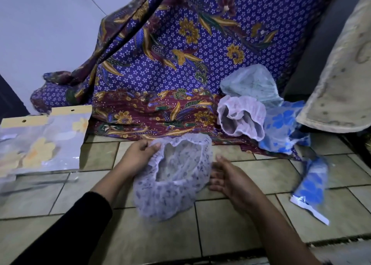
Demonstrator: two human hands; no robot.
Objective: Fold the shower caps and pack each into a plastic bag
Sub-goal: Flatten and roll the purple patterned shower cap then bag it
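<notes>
A translucent white shower cap with small purple flowers [170,186] lies open on the tiled floor in the middle. My left hand [138,154] pinches its ruffled elastic rim at the upper left. My right hand [226,178] hovers at the cap's right edge with relaxed fingers, touching or nearly touching it. Further shower caps lie in a heap at the right: a pink-white one [241,118], a pale green one [251,84] and a blue-flowered one [281,128]. Plastic bags with yellow headers and yellow flowers [40,140] lie at the left.
A purple and maroon batik cloth [180,64] hangs and spreads across the back. A packed blue-flowered item in a bag [313,184] lies on the floor [241,214] at the right. A beige mat [341,74] leans at the far right.
</notes>
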